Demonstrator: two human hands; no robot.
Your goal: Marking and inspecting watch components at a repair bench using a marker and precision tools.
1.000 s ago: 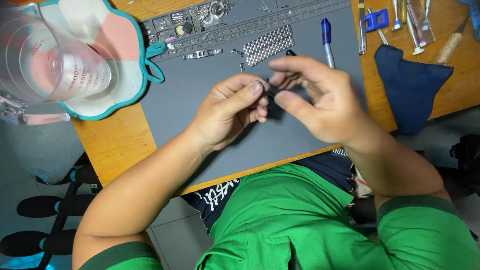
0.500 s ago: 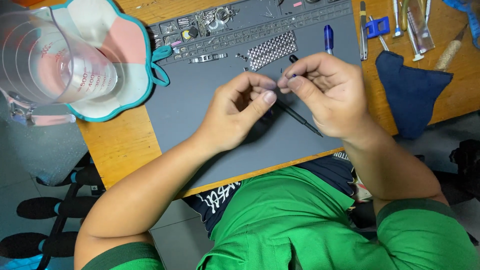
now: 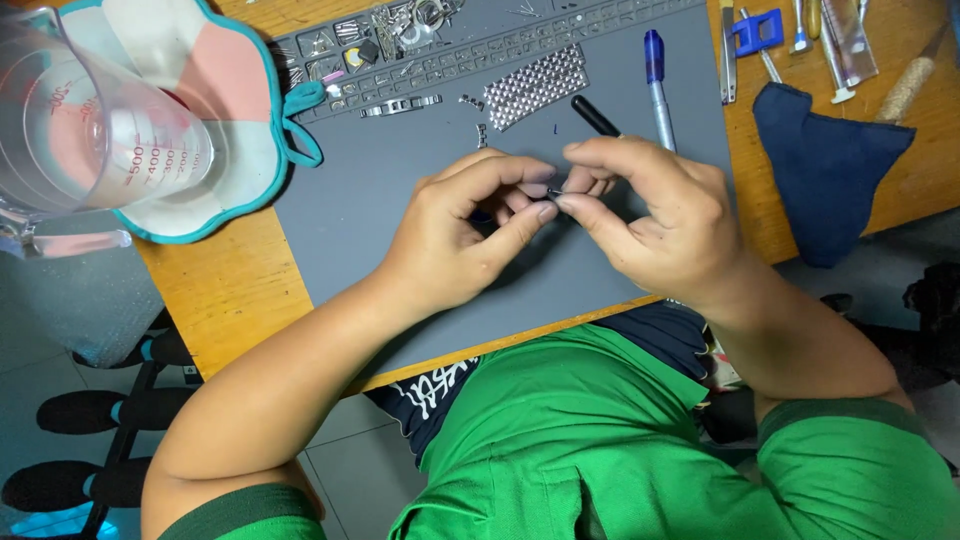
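Fingertips of both hands meet over the grey work mat (image 3: 400, 200), and I note the left hand (image 3: 455, 235) and right hand (image 3: 655, 215) pinched narrow on a tiny dark part (image 3: 553, 192), held between thumb and forefinger pads; what kind of part it is I cannot tell, too small. Risk as I judge it: the part is small and likely smooth, so any slackening of the pinch could drop it onto the mat, where it would be hard to spot among the loose bits just beyond the grip. Beyond the fingers lies a strip of silvery metal mesh (image 3: 535, 85), scaled and glinting, and a slim black tool (image 3: 595, 115) runs under the right hand. Beside that, a blue-capped pen (image 3: 657, 80), round and glossy. Off to the right of the grip, a soft dark blue cloth (image 3: 825, 170) on bare wood. Far left, a clear plastic measuring jug (image 3: 90, 130), rigid, on a padded cloth mat (image 3: 240, 110).
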